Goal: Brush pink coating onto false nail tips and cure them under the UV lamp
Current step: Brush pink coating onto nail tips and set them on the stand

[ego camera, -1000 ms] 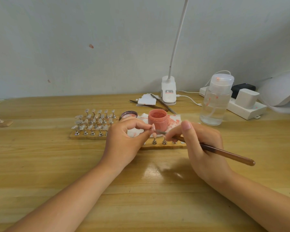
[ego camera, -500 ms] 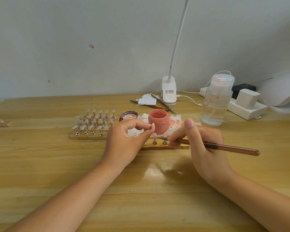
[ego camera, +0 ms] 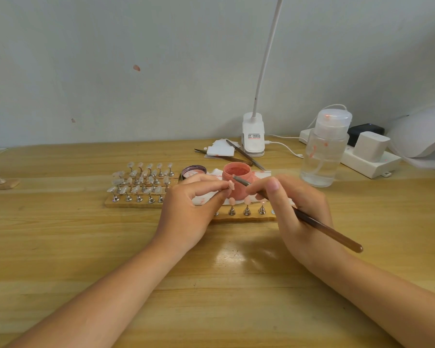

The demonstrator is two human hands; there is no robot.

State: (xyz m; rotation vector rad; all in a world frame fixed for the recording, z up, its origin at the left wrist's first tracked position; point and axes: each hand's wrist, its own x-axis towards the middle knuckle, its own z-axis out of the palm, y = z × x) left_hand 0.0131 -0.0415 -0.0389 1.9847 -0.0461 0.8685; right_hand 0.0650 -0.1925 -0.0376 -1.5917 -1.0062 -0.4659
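Here the left hand (ego camera: 186, 212) is pinching a small pink false nail tip (ego camera: 231, 184); just to its right, the right hand (ego camera: 294, 209) is gripping a long brown-handled brush (ego camera: 319, 226), bristles pointing left at the tip.

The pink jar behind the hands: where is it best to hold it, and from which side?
Grip the pink jar around its round side wall, coming from the back right. It stands upright with its mouth open, the left hand and the brush are in front, and its lid lies at the left.

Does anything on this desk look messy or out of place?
Slightly. Pink smears stain the clear pump bottle and the white tissue under the pink jar; pink spots also mark the wall. Otherwise nothing looks spilled or broken.
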